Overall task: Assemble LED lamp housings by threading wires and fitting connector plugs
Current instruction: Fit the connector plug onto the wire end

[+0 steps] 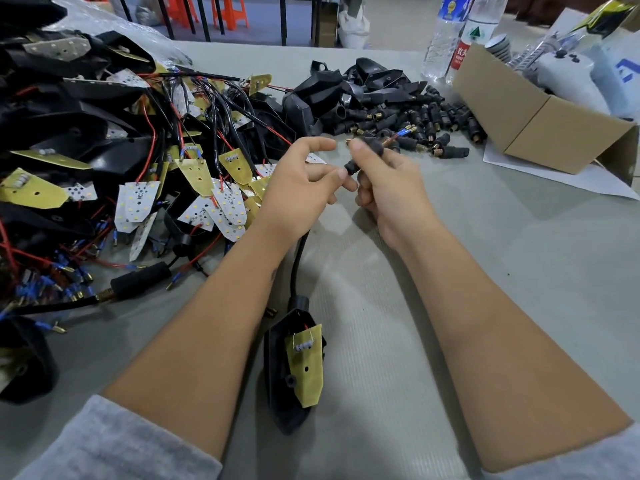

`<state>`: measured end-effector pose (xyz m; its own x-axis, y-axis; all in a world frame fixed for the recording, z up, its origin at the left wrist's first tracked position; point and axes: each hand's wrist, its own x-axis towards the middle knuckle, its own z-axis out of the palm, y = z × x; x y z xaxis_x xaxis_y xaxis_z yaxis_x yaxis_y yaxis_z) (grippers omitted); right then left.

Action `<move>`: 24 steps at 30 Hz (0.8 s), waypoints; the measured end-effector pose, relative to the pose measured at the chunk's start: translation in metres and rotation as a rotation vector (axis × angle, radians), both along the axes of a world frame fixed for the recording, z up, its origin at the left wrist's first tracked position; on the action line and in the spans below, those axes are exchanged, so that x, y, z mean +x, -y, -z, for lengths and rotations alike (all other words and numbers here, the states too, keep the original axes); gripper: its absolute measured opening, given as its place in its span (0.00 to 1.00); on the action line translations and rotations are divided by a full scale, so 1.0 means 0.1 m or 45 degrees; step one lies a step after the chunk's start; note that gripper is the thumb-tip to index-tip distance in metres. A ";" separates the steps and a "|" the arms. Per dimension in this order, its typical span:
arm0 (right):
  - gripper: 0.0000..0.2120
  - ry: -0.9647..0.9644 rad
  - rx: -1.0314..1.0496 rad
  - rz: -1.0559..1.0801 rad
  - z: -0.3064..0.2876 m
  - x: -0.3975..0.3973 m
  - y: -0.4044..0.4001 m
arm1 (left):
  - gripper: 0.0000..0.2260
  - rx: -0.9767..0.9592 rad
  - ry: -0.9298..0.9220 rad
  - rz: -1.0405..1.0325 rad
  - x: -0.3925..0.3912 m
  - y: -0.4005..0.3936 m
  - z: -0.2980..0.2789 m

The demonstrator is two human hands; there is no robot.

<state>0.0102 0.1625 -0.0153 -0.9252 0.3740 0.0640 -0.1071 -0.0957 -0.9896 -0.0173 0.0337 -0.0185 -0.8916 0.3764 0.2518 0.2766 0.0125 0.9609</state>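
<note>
A black lamp housing (277, 375) with a yellow circuit board (306, 370) lies on the table between my forearms. Its black sleeved cable (297, 261) runs up behind my left hand. My right hand (388, 181) grips a black connector plug (367, 150) between thumb and fingers; red and blue-tipped wires (398, 135) stick out of the plug's far end. My left hand (298, 181) is beside it, fingertips at the plug's near end; its grip on the cable is hidden.
A tangled heap of boards, wires and housings (121, 150) fills the left. Loose black plugs (426, 119) and empty housings (346, 88) lie ahead. A cardboard box (526, 123) and water bottles (446, 36) stand at the right rear.
</note>
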 end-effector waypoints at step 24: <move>0.12 -0.021 0.138 0.040 0.00 0.01 0.08 | 0.07 -0.235 0.067 0.111 0.01 0.04 -0.05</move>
